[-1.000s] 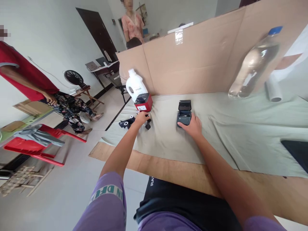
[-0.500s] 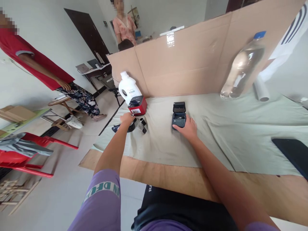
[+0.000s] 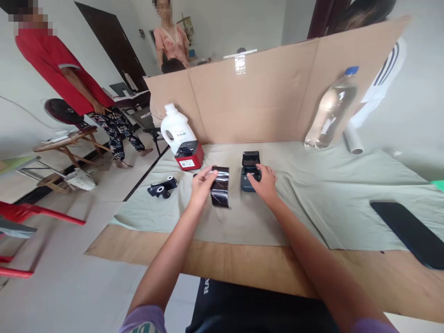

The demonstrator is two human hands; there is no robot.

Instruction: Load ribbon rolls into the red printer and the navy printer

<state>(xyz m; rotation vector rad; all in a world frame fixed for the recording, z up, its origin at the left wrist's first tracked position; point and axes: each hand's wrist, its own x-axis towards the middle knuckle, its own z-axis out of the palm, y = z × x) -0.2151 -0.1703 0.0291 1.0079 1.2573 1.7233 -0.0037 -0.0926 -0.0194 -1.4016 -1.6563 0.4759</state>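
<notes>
Cardboard walls [image 3: 263,101] fence the far edge of the desk [image 3: 243,259], which is spread with a grey-green cloth [image 3: 329,199]. Half a second ago the left hand [image 3: 201,185] was down at 10 o'clock among the black spools by the red box [image 3: 189,156]; now it has come up toward 12 o'clock, fingers pinched on a glossy black ribbon [image 3: 221,186] held above the cloth, just left of the small dark printer [image 3: 249,170]. One pair of spools [image 3: 162,188] stays on the cloth at 10 o'clock. The right hand [image 3: 264,182] still rests on the printer, fingers curled over its front. A white jug [image 3: 175,128], a clear bottle [image 3: 329,111] and a black phone [image 3: 405,231] lie about.
</notes>
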